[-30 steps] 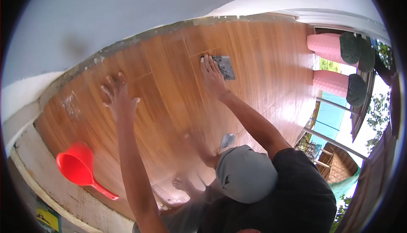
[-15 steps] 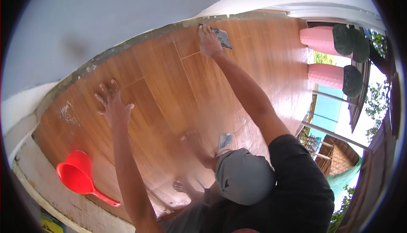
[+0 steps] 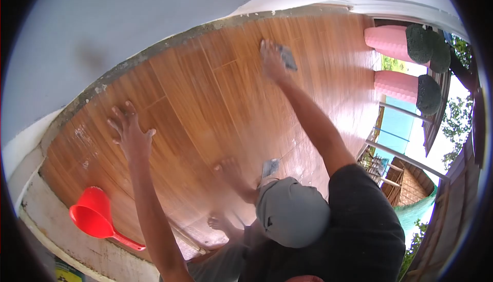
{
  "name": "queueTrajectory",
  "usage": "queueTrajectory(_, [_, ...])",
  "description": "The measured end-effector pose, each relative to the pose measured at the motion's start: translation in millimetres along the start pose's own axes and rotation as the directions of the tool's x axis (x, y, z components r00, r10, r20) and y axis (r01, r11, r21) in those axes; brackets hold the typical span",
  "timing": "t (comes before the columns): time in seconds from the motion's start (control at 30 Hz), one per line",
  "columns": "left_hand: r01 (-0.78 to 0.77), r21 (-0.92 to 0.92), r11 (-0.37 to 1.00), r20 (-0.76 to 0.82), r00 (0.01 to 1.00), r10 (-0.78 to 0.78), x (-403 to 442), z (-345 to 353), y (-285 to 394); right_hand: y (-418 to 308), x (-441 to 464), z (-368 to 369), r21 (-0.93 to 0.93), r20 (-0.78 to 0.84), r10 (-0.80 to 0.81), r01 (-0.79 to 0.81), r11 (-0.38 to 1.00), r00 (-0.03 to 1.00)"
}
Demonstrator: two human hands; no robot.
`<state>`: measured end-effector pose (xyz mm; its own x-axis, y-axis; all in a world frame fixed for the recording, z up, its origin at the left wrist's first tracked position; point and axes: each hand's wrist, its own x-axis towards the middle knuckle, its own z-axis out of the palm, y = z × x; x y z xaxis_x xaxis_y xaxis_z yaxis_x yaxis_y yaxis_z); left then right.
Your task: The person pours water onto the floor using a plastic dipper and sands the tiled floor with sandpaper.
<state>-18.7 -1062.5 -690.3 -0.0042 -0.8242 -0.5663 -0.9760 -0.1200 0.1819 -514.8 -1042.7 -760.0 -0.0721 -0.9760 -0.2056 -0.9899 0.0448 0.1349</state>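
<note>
My right hand (image 3: 273, 62) grips a dark grey flat rectangular pad (image 3: 288, 57) against the brown wood-look tiles (image 3: 190, 82), a little away from the wall. The pad is slightly blurred and its exact kind does not show. My left hand (image 3: 132, 134) rests on the tiles with fingers spread, holding nothing. Below and left of it lies a red plastic dipper (image 3: 93, 215), tipped on its side, its handle toward my left forearm.
A grey cement strip (image 3: 164, 46) borders the tiles along the wall (image 3: 128, 10). Another small grey flat piece (image 3: 270, 167) lies by my bare foot (image 3: 231, 171). Pink planters (image 3: 395, 86) with dark green tops stand at the right. A pale ledge (image 3: 56, 207) runs along the lower left.
My right hand has moved rightward and away from the wall edge, with the grey pad in it. The left hand stays spread on the tiles. The view has shifted slightly.
</note>
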Motion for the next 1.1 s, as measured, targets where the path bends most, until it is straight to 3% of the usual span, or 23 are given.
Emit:
queueTrajectory(0.17, [-0.004, 0.005, 1.0, -0.01, 1.0, 0.004, 4, 0, 0, 9, 7, 12, -0.041, 0.006, -0.016, 0.016, 0.999, 1.0])
queueTrajectory(0.33, [0.0, -0.048, 0.999, -0.011, 1.0, -0.001, 4, 0, 0, 9, 25, -23, -0.082, 0.063, 0.028, -0.022, 0.996, 0.998])
queueTrajectory(0.43, [-0.009, -0.067, 0.998, -0.028, 1.0, 0.007, 5, -3, 3, 0, -17, 0, -0.044, 0.02, -0.047, 0.048, 0.998, 0.999])
queueTrajectory(0.53, [-0.018, -0.035, 0.999, -0.042, 0.999, 0.016, 1, 0, 0, 11, -4, 9, -0.242, -0.023, -0.076, 0.068, 0.968, 0.997])
queueTrajectory(0.63, [-0.016, 0.004, 1.0, -0.029, 0.999, 0.016, 0, -1, 2, 20, 45, -15, -0.183, 0.09, 0.045, -0.028, 0.983, 0.995])
queueTrajectory(0.73, [-0.027, 0.0, 1.0, -0.059, 0.998, 0.027, 6, 0, 1, -16, -17, -4, -0.048, -0.046, -0.104, 0.102, 0.994, 0.993])
queueTrajectory(0.83, [-0.038, 0.002, 0.999, -0.044, 0.998, 0.038, 0, 0, 0, 2, 5, 4, -0.245, -0.065, -0.067, 0.049, 0.968, 0.996])
queueTrajectory(0.93, [-0.02, 0.023, 1.0, -0.01, 1.0, 0.021, 0, -5, 2, 10, 30, -15, -0.161, 0.094, 0.042, -0.026, 0.987, 0.995])
queueTrajectory(1.1, [-0.034, -0.06, 0.998, -0.054, 0.998, 0.031, -1, 5, -4, 8, 17, -12, -0.194, 0.023, -0.001, 0.005, 0.981, 1.0])
